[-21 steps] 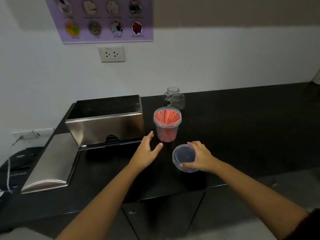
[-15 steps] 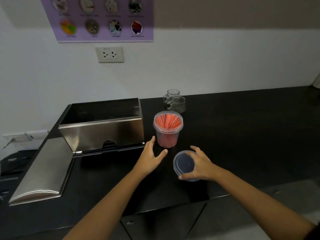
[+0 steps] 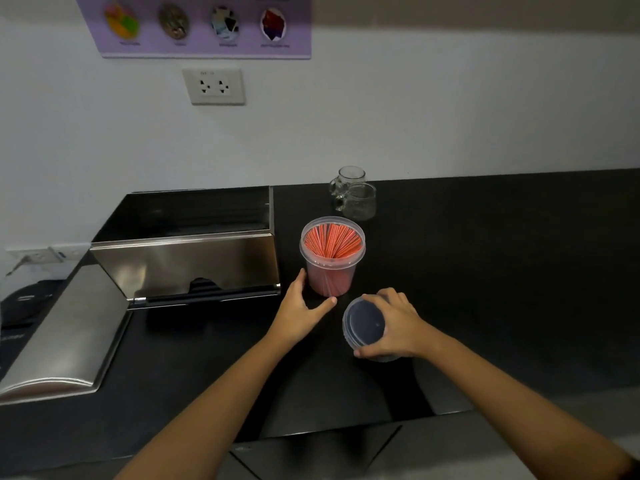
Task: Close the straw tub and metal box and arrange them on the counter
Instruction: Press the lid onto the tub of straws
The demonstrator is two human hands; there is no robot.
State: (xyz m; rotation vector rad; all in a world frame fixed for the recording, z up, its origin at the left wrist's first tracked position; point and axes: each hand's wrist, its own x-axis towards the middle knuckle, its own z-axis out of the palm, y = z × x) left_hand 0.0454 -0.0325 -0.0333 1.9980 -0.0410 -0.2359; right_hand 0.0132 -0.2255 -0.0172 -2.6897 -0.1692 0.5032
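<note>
A clear plastic straw tub [image 3: 332,258] full of red straws stands uncovered on the black counter [image 3: 485,271]. My left hand [image 3: 299,308] is open at the tub's base, thumb and fingers spread on either side of it. Just to the right and nearer to me, my right hand [image 3: 394,323] grips the round clear lid [image 3: 363,323], tilted on its edge above the counter. The steel metal box [image 3: 187,251] stands to the left of the tub with its hinged lid [image 3: 59,337] swung down flat in front of it.
Two glass mugs [image 3: 356,199] stand behind the tub near the wall. A wall socket [image 3: 214,86] and a purple poster [image 3: 204,26] are above. A dark appliance [image 3: 20,306] sits at the far left. The counter's front edge runs under my forearms.
My right hand has lifted the lid off the counter and tilted it. My left hand has reached closer to the tub's base. The camera has shifted slightly.
</note>
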